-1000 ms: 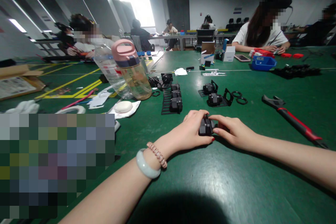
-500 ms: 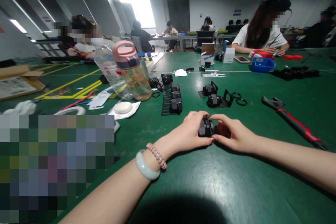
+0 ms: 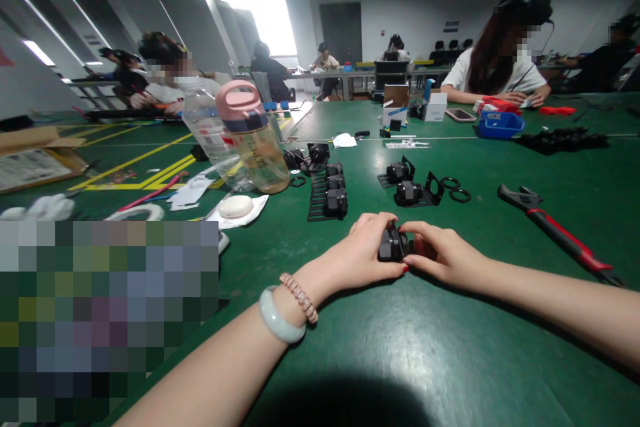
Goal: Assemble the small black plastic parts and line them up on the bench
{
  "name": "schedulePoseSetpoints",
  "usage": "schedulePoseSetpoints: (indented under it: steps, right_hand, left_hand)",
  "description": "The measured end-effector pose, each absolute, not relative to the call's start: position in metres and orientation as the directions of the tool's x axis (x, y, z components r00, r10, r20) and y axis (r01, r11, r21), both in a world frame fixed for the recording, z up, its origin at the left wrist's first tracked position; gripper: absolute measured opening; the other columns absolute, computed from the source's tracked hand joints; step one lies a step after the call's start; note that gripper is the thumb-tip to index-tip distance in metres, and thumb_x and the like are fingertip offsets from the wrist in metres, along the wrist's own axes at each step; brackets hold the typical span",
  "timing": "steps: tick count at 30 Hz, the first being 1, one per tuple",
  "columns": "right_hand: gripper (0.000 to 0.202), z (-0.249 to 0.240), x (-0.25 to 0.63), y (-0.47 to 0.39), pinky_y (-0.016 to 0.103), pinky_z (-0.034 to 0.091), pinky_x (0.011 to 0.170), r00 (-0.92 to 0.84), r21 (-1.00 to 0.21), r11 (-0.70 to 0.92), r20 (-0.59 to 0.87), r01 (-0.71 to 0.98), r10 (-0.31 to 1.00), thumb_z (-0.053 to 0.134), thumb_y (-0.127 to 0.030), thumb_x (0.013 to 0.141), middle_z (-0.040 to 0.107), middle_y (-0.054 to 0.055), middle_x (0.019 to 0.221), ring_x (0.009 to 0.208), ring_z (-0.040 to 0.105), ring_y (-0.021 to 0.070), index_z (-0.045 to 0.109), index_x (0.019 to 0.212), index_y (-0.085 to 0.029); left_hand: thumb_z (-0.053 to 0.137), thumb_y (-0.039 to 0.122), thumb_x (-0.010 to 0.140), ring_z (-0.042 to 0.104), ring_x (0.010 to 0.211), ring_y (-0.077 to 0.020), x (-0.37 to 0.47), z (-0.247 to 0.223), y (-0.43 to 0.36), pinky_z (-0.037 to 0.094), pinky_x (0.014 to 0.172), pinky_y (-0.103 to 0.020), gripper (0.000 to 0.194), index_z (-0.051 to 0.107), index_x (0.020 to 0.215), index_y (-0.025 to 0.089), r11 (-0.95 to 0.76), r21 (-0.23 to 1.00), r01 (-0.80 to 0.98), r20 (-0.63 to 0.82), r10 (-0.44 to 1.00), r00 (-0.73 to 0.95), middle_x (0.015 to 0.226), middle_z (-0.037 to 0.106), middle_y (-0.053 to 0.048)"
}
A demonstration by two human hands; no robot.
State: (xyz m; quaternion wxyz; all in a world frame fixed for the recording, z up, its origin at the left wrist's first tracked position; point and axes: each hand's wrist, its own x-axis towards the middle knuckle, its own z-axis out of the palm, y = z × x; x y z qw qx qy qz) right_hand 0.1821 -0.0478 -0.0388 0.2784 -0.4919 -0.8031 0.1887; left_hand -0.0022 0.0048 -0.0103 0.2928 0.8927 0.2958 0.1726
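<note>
My left hand [image 3: 370, 247] is closed around a black cable gland [image 3: 390, 245] just above the green table, thumb below and fingers over the top. From the other side, my right hand [image 3: 440, 250] pinches the end of the same gland between thumb and fingers; whether a nut is under those fingertips is hidden. Beyond my hands lie two black brackets with glands, the nearer gland [image 3: 409, 192] beside an upright plate with a round hole [image 3: 434, 188]. Two loose black ring nuts [image 3: 460, 195] rest to their right. More glands on brackets [image 3: 334, 201] stand in a row to the left.
Adjustable pliers with red and black handles [image 3: 560, 233] lie at the right. A pink-lidded bottle [image 3: 255, 147] and a clear plastic bottle [image 3: 210, 140] stand left. Farther back are a blue bin [image 3: 501, 125], a phone [image 3: 461, 115] and a co-worker [image 3: 500, 67] seated across the table.
My hands keep almost the same place and grip on the gland. The right fingers have shifted very slightly at its end.
</note>
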Motion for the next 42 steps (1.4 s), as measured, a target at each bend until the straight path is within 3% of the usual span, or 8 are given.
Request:
schedulePoseSetpoints:
  steps: [34,42]
  right_hand:
    - [0.029,-0.0346,0.1822,-0.0457,0.022,0.036,0.06,-0.337,-0.576,0.42,0.251,0.701,0.907,0.042,-0.033,0.083,0.059,0.002,0.075,0.065,0.052,0.013,0.046,0.108,-0.019]
    - [0.034,-0.0347,0.1811,-0.0482,0.022,0.034,0.055,-0.31,-0.592,0.388,0.234,0.706,0.921,0.046,-0.034,0.08,0.054,-0.002,0.066,0.058,0.05,0.0117,0.042,0.111,-0.019]
  left_hand:
    - [0.063,0.038,0.061,0.038,0.109,-0.0227,-0.0021,-0.0122,0.0056,0.034,0.093,-0.038,0.064,0.034,0.116,0.019,-0.674,0.604,0.425,0.141,0.615,0.776,0.112,0.042,-0.008]
    - [0.063,0.037,0.061,0.039,0.107,-0.0227,-0.002,-0.0116,0.0058,0.035,0.092,-0.038,0.062,0.035,0.115,0.02,-0.683,0.591,0.43,0.142,0.612,0.778,0.11,0.042,-0.008]
